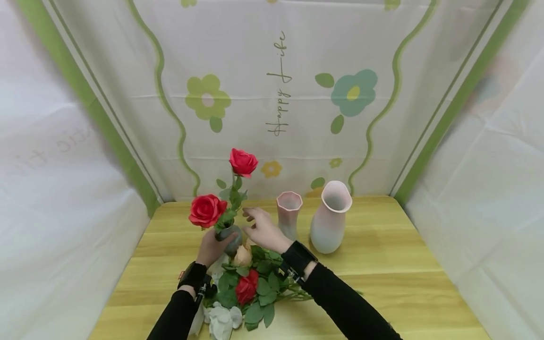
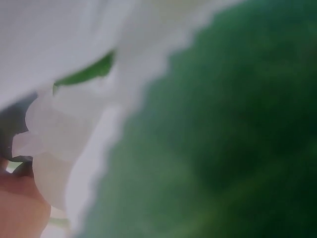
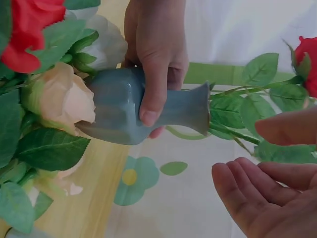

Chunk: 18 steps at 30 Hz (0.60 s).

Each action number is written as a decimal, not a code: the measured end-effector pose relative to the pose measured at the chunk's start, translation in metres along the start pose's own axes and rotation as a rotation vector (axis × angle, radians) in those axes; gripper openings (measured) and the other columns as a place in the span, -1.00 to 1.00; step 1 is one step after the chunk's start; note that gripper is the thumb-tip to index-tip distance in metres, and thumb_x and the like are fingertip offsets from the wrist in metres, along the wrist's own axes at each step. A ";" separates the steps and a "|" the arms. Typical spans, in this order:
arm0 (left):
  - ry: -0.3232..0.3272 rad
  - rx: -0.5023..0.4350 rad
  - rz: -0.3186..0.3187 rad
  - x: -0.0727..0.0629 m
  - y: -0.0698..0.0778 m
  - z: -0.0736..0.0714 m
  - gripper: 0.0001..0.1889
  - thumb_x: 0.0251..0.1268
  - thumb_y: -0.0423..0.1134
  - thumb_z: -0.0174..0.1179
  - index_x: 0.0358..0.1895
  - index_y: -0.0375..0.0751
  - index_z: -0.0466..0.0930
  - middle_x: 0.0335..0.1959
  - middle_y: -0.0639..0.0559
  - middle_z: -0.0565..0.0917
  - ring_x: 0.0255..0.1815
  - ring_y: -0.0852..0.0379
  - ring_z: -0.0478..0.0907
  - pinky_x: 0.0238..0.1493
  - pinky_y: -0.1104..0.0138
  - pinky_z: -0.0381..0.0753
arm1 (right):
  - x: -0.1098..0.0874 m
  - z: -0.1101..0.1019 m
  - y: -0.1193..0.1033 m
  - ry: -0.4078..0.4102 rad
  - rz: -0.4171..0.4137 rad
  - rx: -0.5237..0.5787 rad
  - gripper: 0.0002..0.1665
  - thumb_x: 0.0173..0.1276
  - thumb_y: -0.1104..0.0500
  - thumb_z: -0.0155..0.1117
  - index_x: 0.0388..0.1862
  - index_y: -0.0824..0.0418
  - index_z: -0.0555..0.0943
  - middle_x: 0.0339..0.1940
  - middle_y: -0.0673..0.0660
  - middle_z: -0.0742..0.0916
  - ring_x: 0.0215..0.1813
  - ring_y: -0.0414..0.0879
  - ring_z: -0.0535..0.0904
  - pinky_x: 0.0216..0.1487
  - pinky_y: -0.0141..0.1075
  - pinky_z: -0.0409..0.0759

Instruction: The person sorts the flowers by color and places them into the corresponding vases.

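Note:
My left hand (image 1: 210,248) grips a small blue-grey vase (image 1: 230,240) around its neck and shoulder, thumb across the front in the right wrist view. Two red roses, one lower left (image 1: 207,210) and one taller (image 1: 243,162), stand in the vase with their leafy stems (image 3: 233,111) coming out of its mouth. Beside those stems, my right hand (image 1: 265,231) is held with fingers loosely bent and nothing between them. In the left wrist view a blurred green leaf (image 2: 213,139) and white petals (image 2: 62,124) hide most of the left hand.
Close in front of the vase lies a pile of flowers: a red rose (image 1: 247,286), a peach rose (image 1: 242,257) and white blooms (image 1: 222,321). A pink fluted vase (image 1: 289,217) and a taller pink-white vase (image 1: 329,229) stand to the right on the wooden table (image 1: 382,264). Printed cloth (image 1: 272,61) hangs behind.

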<state>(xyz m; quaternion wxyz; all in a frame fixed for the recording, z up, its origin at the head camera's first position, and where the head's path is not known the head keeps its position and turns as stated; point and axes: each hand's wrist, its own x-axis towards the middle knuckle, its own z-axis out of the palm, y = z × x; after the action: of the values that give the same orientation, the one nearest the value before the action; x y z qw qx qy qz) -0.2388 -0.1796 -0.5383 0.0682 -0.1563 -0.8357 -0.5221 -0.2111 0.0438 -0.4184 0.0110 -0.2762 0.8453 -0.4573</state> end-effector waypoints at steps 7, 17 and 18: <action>0.040 0.040 0.032 0.000 -0.003 0.004 -0.50 0.28 -0.02 0.36 0.24 -0.07 0.52 0.12 -0.08 0.61 0.16 -0.10 0.52 0.20 0.02 0.46 | -0.033 -0.005 0.009 0.088 -0.102 -0.018 -0.72 0.49 0.28 0.19 0.14 0.28 0.59 -0.02 0.17 0.67 -0.02 -0.09 0.60 -0.06 -0.35 0.61; 0.082 0.032 0.081 0.004 -0.017 0.005 -0.60 0.33 -0.02 0.32 0.11 -0.16 0.57 -0.03 -0.12 0.64 0.02 -0.14 0.56 0.08 -0.04 0.51 | -0.064 -0.008 0.054 0.040 -0.113 -0.135 -0.87 0.46 0.29 0.22 -0.19 0.15 0.72 -0.27 -0.01 0.70 -0.22 -0.23 0.62 -0.20 -0.31 0.65; 0.079 0.051 0.082 0.006 -0.025 0.007 -0.59 0.34 0.02 0.30 0.12 -0.12 0.57 -0.03 -0.07 0.64 0.02 -0.09 0.56 0.08 0.00 0.52 | -0.068 -0.010 0.058 0.031 -0.111 -0.148 -0.86 0.46 0.29 0.22 -0.19 0.14 0.72 -0.27 -0.02 0.70 -0.22 -0.24 0.62 -0.20 -0.32 0.65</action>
<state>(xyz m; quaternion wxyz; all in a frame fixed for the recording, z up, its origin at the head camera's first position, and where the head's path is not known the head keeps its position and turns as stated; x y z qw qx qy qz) -0.2523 -0.1828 -0.5610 0.1264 -0.1681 -0.8383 -0.5031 -0.1828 0.1084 -0.4738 -0.0480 -0.3154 0.8602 -0.3978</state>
